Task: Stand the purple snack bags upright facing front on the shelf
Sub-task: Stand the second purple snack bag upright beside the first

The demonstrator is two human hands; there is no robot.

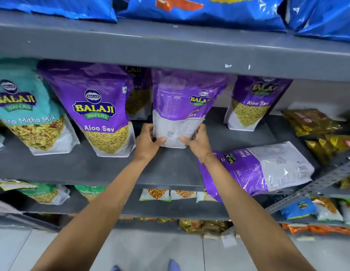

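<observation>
Gripping the lower corners of a purple snack bag (182, 106), my left hand (147, 140) and right hand (197, 140) pinch it from either side, thumbs across its white bottom panel. The bag stands upright on the grey shelf (170, 169), back side toward me, its top almost under the lip of the shelf above (170, 47), so there is little headroom. Bare shelf runs from the bag's base out to the front edge, and there is an open strip just to its right.

To the left a front-facing purple bag (97, 110) stands upright, very near my left hand. Behind the gap between the two, another purple bag (138, 94) sits farther back, mostly covered. On the right, a further upright purple bag (252, 102) stands toward the rear, apart from the held one. A purple bag lying flat (258, 169) rests back up at the shelf's front right, one end hanging past the edge and partly under my right wrist, which wears a thin bracelet (208, 157). A teal bag (27, 112) stands at the far left, cut off by the frame. Gold packets (315, 124) crowd the right end.

Blue bags (205, 10) above are cropped at the top. The print on the held bag is too blurred to read, and the lower shelves' packets (166, 194) show only their upper parts.
</observation>
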